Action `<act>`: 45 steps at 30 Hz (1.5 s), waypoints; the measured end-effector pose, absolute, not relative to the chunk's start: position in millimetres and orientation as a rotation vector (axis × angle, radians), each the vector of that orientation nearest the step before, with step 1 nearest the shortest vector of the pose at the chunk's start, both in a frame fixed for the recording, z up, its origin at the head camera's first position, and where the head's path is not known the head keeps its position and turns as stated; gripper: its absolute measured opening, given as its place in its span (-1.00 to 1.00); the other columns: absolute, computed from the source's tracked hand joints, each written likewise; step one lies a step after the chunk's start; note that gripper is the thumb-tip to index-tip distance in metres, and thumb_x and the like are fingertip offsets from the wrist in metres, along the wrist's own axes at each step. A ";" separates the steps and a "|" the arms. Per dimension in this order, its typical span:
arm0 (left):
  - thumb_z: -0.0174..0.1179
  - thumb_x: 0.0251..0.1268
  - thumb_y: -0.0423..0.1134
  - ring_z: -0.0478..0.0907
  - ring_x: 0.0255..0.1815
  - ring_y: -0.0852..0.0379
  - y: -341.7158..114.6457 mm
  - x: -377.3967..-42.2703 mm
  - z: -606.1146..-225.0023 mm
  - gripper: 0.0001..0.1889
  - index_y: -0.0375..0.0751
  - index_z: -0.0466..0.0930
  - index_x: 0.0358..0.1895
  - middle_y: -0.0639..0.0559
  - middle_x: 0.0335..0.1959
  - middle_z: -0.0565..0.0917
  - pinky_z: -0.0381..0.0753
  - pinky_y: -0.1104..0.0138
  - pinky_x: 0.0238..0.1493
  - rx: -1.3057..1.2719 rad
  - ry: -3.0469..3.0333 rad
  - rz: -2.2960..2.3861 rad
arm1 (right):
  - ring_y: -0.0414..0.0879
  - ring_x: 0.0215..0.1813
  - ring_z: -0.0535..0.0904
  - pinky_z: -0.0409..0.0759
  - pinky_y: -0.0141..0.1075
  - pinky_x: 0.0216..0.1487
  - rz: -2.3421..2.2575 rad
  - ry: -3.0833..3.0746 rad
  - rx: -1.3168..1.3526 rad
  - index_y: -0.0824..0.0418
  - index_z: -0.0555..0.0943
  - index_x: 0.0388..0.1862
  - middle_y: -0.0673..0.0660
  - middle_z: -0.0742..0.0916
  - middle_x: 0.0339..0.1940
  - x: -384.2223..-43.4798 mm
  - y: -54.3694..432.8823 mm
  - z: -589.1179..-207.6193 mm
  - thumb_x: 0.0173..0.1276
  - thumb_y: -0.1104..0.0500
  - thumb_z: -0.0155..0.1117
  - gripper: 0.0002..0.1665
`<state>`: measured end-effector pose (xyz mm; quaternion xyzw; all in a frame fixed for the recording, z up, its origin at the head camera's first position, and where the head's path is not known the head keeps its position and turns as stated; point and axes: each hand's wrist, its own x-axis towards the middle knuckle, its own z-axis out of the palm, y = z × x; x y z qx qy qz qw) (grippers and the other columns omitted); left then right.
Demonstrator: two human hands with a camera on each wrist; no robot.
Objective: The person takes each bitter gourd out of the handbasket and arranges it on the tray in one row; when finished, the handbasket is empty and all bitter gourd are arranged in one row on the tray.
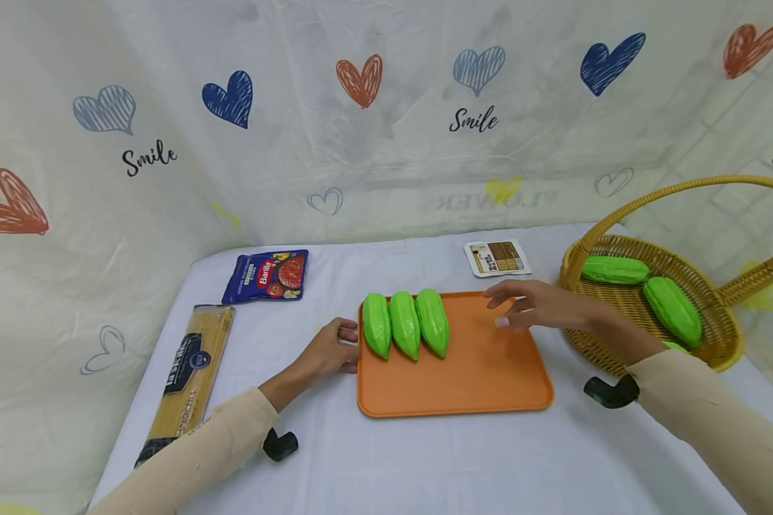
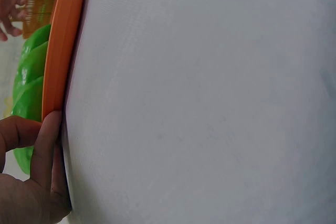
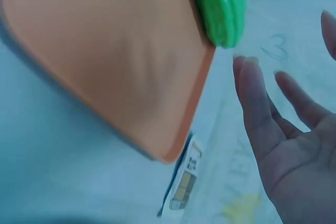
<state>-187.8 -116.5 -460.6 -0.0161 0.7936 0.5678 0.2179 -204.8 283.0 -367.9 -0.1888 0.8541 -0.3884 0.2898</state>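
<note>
An orange tray (image 1: 451, 390) lies mid-table with three bright green ridged gourds (image 1: 404, 325) side by side along its left part. At the tray's left edge my left hand (image 1: 325, 348) holds the rim; the left wrist view shows the fingers (image 2: 46, 145) bent against the tray wall. My right hand (image 1: 530, 304) hovers over the tray's right end, apart from the gourds, its fingers loosely spread and nothing in them. More green gourds (image 1: 673, 309) lie in a wicker basket (image 1: 734, 343) at the right, one partly hidden by the right arm.
At the left lies a spaghetti pack (image 1: 193, 368), with a blue Barilla sauce pouch (image 1: 265, 276) behind it. A small flat white-and-brown packet (image 1: 497, 258) lies beyond the tray. The basket's tall handle (image 1: 683, 187) arches up on the right. A printed curtain hangs behind the table.
</note>
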 end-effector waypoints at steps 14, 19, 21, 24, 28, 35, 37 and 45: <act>0.29 0.16 -0.44 0.62 -0.13 0.02 -117.6 -187.1 -461.9 -0.38 -0.30 0.35 0.33 -0.19 0.07 0.48 0.82 0.26 -0.28 -0.044 2.192 1.578 | 0.06 0.09 0.61 0.74 -0.21 0.03 -1.134 2.210 -0.522 0.14 0.34 0.46 0.20 0.54 0.29 -174.0 349.3 -341.5 0.49 0.21 0.14 -0.42; 0.27 0.15 -0.45 0.62 -0.13 0.02 -117.9 -187.9 -461.8 -0.38 -0.30 0.34 0.33 -0.19 0.07 0.49 0.82 0.27 -0.27 -0.044 2.190 1.579 | -0.01 0.16 0.60 0.74 -0.24 0.07 -1.176 2.162 -0.575 0.22 0.27 0.49 0.12 0.57 0.30 -173.3 377.3 -336.0 0.51 0.31 0.04 -0.41; 0.26 0.15 -0.45 0.62 -0.13 0.02 -118.1 -188.1 -461.6 -0.38 -0.29 0.34 0.33 -0.19 0.08 0.49 0.82 0.27 -0.27 -0.039 2.191 1.576 | -0.03 0.19 0.62 0.74 -0.24 0.08 -1.180 2.162 -0.583 0.26 0.24 0.50 0.12 0.57 0.30 -174.8 388.1 -333.4 0.52 0.34 0.01 -0.40; 0.25 0.15 -0.45 0.62 -0.14 0.03 -118.3 -187.9 -461.2 -0.38 -0.30 0.34 0.33 -0.19 0.07 0.49 0.82 0.26 -0.27 -0.033 2.189 1.582 | -0.02 0.18 0.64 0.76 -0.21 0.06 -1.187 2.179 -0.568 0.33 0.21 0.51 0.08 0.60 0.30 -177.7 403.8 -330.2 0.53 0.35 -0.03 -0.40; 0.25 0.15 -0.45 0.62 -0.16 0.03 -118.3 -187.4 -461.1 -0.38 -0.31 0.34 0.33 -0.19 0.06 0.49 0.82 0.26 -0.28 -0.031 2.183 1.594 | -0.12 0.14 0.67 0.76 -0.24 0.01 -1.111 2.295 -0.463 0.29 0.24 0.50 -0.14 0.64 0.24 -183.1 421.0 -329.7 0.54 0.27 0.03 -0.41; 0.25 0.16 -0.46 0.62 -0.15 0.03 -118.2 -187.1 -460.2 -0.39 -0.31 0.34 0.33 -0.18 0.06 0.49 0.82 0.26 -0.28 -0.042 2.186 1.591 | -0.30 0.06 0.67 0.75 -0.31 -0.03 -0.890 2.484 -0.294 0.32 0.20 0.50 0.31 0.53 0.32 -198.3 445.0 -337.6 0.56 0.05 0.08 -0.33; 0.25 0.15 -0.46 0.62 -0.16 0.03 -118.1 -187.3 -460.0 -0.39 -0.31 0.34 0.33 -0.18 0.05 0.49 0.82 0.26 -0.28 -0.047 2.189 1.586 | -0.32 0.03 0.66 0.76 -0.27 -0.04 -0.868 2.498 -0.274 0.36 0.16 0.51 0.44 0.47 0.34 -202.5 451.6 -340.2 0.57 0.04 0.07 -0.30; 0.27 0.17 -0.43 0.62 -0.14 0.03 -118.9 -188.0 -461.8 -0.40 -0.29 0.35 0.33 -0.17 0.06 0.49 0.82 0.27 -0.28 -0.050 2.191 1.569 | -0.09 0.08 0.66 0.77 -0.03 0.00 -0.742 2.580 -0.177 0.48 0.12 0.49 0.61 0.42 0.34 -214.3 471.5 -345.9 0.57 -0.04 0.05 -0.21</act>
